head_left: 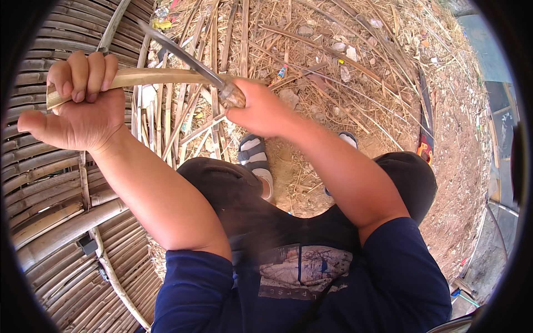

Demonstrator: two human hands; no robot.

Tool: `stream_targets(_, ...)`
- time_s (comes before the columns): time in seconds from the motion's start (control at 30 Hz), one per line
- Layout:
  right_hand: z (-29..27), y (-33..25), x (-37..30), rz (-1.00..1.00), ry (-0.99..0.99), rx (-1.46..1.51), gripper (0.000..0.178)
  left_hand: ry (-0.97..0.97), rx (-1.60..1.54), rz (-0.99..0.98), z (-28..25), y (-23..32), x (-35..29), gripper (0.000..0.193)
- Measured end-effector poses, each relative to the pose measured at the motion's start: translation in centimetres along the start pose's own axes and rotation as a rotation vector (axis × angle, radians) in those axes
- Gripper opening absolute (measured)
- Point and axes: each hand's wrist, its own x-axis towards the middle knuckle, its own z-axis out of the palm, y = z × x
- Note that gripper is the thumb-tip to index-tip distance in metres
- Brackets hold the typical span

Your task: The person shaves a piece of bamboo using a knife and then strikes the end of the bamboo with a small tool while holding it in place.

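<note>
My left hand (86, 102) is closed around one end of a pale bamboo strip (158, 76), with the thumb sticking out to the left. The strip runs rightward toward my right hand (258, 108), where its far end passes behind the knife. In my right hand is the wooden handle of a long knife (189, 57), its dark blade slanting up and to the left. The blade crosses over the strip close to the handle. From this angle I cannot tell whether the edge touches the bamboo.
A wall of bamboo slats (50, 172) stands along the left side. Long split strips (244, 39) and straw cover the ground ahead, around my sandalled feet (254, 155). At the right lies a handsaw (426, 145) with an orange and black handle, with bluish panels (491, 55) beyond it.
</note>
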Motion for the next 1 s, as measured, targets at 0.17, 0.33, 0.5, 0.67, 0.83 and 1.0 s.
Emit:
stream_targets(0.17, -3.2, 0.5, 0.2, 0.206, -0.232, 0.059, 0.041, 0.117, 0.263, 0.124, 1.0, 0.1, -0.7, 0.067)
stream_targets(0.33, -2.1, 5.2, -0.9, 0.353, -0.038, 0.02, 0.056, 0.112, 0.267, 0.146, 1.4, -1.0, -0.3, 0.063)
stream_targets(0.5, -0.9, 0.4, 0.0, -0.006, -0.048, -0.099, 0.044, 0.111, 0.3, 0.173, 1.4, 0.0, -0.8, 0.061)
stream_targets(0.67, 3.4, 5.7, 0.0, 0.061, 0.198, -0.073, 0.043, 0.091, 0.254, 0.172, 2.0, -1.2, 0.0, 0.056)
stream_targets(0.83, 2.6, 13.9, -1.4, 0.545, 0.133, -0.035, 0.046, 0.093, 0.304, 0.172, 3.8, -2.1, 0.2, 0.051)
stream_targets(1.0, 3.1, 8.9, -0.7, 0.166, 0.277, -0.114, 0.035, 0.284, 0.507, 0.259, 4.6, -2.5, 1.2, 0.057)
